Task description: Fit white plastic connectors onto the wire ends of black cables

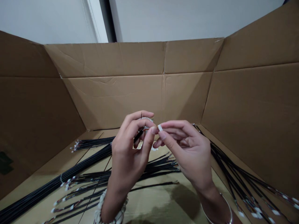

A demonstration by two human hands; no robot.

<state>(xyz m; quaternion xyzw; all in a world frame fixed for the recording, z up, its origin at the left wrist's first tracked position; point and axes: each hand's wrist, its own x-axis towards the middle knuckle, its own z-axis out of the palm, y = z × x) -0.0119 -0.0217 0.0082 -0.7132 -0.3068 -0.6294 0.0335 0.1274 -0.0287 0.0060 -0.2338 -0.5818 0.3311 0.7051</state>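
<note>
My left hand (130, 146) is closed around a black cable (138, 136), its thumb and forefinger pinching the thin coloured wires near the cable's end. A small white connector (160, 128) sits between the thumb and forefinger of my right hand (189, 146). The wires reach toward the connector where the fingertips of both hands nearly meet. Whether the wires sit inside it is too small to tell. Both hands are raised above the table, over a spread of black cables (161, 169) with bare wire ends.
Cardboard walls (112, 93) stand at the back and both sides. A tied bundle of black cables (49, 186) lies at the left, with a smaller group (93, 143) behind it. More cables with white connectors (233, 165) lie along the right.
</note>
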